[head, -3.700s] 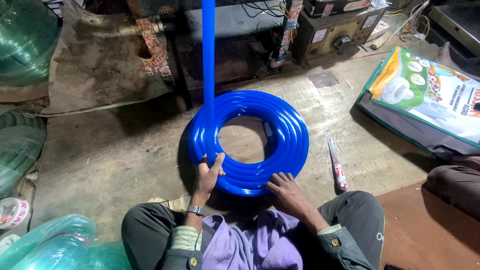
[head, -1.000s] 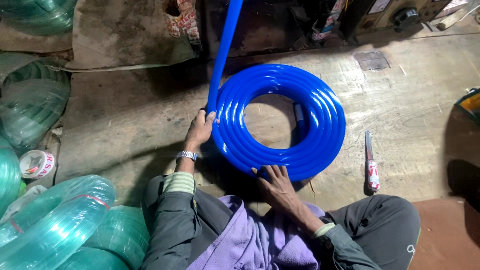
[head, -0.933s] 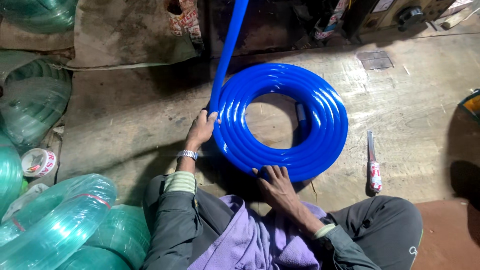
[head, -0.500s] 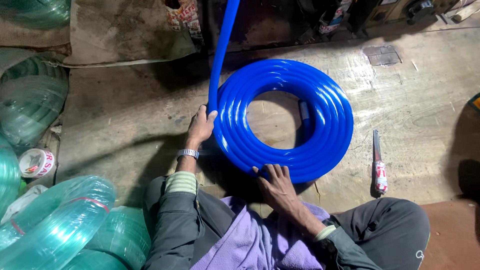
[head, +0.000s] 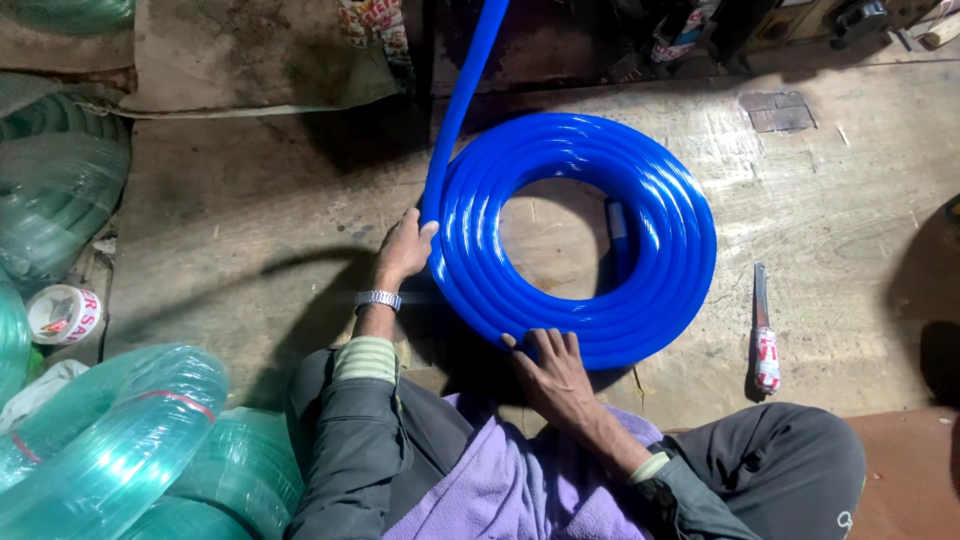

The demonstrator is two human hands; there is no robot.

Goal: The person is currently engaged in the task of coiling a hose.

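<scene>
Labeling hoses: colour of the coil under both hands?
Glossy bright blue; the hose coil shows clearly in the head view.

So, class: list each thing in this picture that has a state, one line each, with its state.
Blue hose: coiled flat on the floor, one end running up out of view.
Left hand: open, on the coil's outer edge.
Right hand: flat on the near coil.
Knife: lying on the floor.
Green hoses: coiled.
</scene>
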